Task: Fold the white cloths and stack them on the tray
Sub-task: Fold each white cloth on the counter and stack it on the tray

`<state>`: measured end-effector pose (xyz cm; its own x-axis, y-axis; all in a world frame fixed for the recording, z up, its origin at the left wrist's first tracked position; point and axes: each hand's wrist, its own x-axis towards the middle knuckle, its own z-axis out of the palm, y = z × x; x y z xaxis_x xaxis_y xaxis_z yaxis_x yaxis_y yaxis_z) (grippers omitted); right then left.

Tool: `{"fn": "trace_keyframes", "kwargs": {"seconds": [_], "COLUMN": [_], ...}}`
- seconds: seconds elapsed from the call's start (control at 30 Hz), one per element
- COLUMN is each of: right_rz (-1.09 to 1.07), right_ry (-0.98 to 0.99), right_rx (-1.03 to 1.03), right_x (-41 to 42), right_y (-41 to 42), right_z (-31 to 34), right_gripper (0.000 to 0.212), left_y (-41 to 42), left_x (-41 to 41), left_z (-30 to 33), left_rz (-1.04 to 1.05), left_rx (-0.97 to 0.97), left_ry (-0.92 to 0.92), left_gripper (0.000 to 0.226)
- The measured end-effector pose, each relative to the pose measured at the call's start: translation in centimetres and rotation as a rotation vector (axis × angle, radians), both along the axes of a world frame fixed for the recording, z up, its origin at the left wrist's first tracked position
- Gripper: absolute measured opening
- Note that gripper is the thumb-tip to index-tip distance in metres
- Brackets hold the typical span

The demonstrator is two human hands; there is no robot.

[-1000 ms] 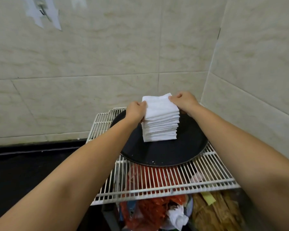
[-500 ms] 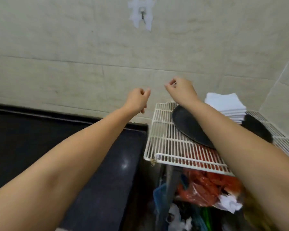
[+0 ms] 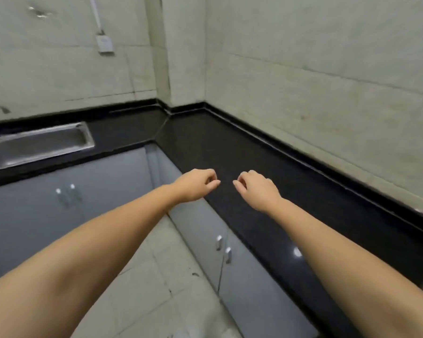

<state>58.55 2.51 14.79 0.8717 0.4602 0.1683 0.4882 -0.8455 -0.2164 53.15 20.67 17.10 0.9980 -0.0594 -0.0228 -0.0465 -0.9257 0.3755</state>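
Two bare forearms reaching out from the bottom corners, over a pale tiled floor with a few dark specks. Grey cupboard doors with small shiny handles just under the counter edge. Left hand and right hand side by side but apart, held above the front edge of the long shiny black stone counter; fingers loosely curled, thumbs near fingertips, holding nothing. Counter bending round a corner, with a low black strip along the back. Off to the left, a silver metal sink set into the counter. Behind, pale tiled walls, a small white box with a white cord going up. No white cloths or tray anywhere in view.
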Motion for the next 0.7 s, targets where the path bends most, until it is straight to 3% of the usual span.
{"fn": "trace_keyframes", "kwargs": {"seconds": [0.37,0.7], "right_rz": [0.548,0.81], "right_ry": [0.142,0.171], "right_rx": [-0.211,-0.318], "right_x": [-0.6,5.2], "right_y": [28.5,49.9], "right_z": [-5.9,-9.1], "right_gripper": [0.039,0.052], "left_y": [25.9,42.9], "left_x": [-9.1,-7.1], "left_z": [-6.6,-10.0], "left_rz": [0.495,0.776], "left_rx": [-0.041,-0.053], "left_ry": [0.132,0.258], "left_gripper": [0.028,0.032]}}
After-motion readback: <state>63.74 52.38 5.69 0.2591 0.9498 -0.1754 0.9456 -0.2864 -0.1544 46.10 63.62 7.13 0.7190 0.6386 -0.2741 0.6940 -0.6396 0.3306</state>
